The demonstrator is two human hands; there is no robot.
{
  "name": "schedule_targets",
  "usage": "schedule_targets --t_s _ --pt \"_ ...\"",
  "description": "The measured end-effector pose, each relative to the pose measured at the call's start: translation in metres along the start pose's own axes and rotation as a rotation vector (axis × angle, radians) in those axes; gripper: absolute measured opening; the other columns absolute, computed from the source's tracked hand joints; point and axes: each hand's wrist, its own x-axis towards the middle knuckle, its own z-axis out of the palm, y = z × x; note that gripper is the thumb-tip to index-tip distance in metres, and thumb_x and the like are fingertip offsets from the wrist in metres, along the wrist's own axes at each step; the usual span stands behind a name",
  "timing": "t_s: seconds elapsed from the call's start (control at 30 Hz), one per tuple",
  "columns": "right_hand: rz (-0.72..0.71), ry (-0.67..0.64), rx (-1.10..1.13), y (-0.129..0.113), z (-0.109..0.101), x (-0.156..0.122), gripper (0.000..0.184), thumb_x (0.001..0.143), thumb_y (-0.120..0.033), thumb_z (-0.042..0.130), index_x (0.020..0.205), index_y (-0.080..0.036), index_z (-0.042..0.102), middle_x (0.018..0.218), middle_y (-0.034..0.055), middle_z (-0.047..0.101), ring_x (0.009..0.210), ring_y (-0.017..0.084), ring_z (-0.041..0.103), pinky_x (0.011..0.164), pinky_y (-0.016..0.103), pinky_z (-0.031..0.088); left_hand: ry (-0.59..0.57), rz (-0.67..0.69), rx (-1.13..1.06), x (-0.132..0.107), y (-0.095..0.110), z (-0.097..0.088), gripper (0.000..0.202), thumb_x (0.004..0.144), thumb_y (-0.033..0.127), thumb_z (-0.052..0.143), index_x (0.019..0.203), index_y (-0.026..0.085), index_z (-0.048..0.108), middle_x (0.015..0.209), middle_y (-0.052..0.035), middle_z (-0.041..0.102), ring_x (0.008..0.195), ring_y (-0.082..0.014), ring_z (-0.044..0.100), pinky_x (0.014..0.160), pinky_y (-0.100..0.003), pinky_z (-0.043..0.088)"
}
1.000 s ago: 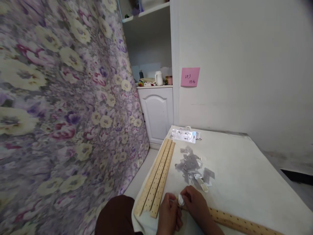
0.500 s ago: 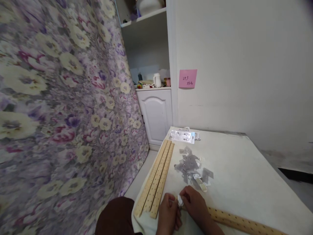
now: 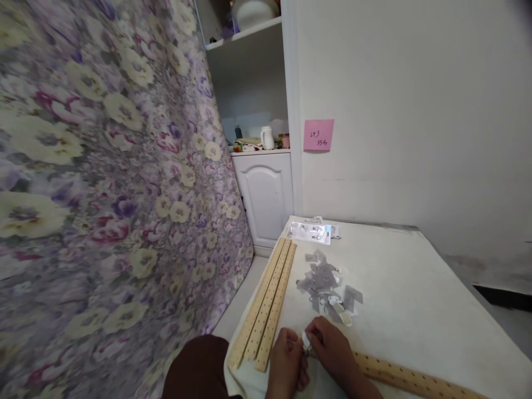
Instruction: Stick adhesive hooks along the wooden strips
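Note:
At the near edge of the table, my left hand point(image 3: 286, 359) and my right hand point(image 3: 331, 344) are close together with fingers pinched. Between their fingertips is a small white piece point(image 3: 306, 340) with what looks like a bit of metal at its lower end; the fingers partly cover it. A wooden strip with rows of holes point(image 3: 409, 375) runs out from under my right hand toward the lower right. Just beyond the hands lies a white clip-like piece with a beige pad point(image 3: 344, 316), beside a pile of small translucent grey pieces point(image 3: 323, 279).
Three more perforated wooden strips point(image 3: 271, 305) lie side by side along the left edge of the white-covered table point(image 3: 415, 299). Clear packaging point(image 3: 310, 232) rests at the back. A floral curtain point(image 3: 124, 194) hangs at left, and a pink note point(image 3: 318, 134) is on the wall.

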Motion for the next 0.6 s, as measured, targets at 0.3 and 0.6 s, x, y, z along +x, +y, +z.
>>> schedule_targets --t_s 0.3,0.6 --pt "0.121 -0.045 0.017 -0.003 -0.003 0.004 0.007 0.072 -0.028 0.055 0.075 -0.023 0.059 0.071 -0.0044 0.062 0.068 0.012 0.056 0.062 0.022 0.035 -0.007 0.010 -0.014 0.002 -0.003 0.001 0.015 0.078 0.036 0.041 0.081 0.025 0.032 0.042 0.0101 0.050 0.024 -0.0099 0.043 0.022 -0.015 0.021" --pt "0.211 -0.150 0.078 0.000 -0.001 0.018 0.007 0.064 -0.023 0.058 0.070 -0.021 0.061 0.070 -0.0026 0.065 0.069 0.013 0.058 0.061 0.021 0.036 -0.040 0.006 -0.046 0.002 -0.003 -0.001 0.015 0.078 0.037 0.041 0.080 0.025 0.031 0.040 0.0108 0.049 0.023 -0.0096 0.043 0.022 -0.015 0.019"
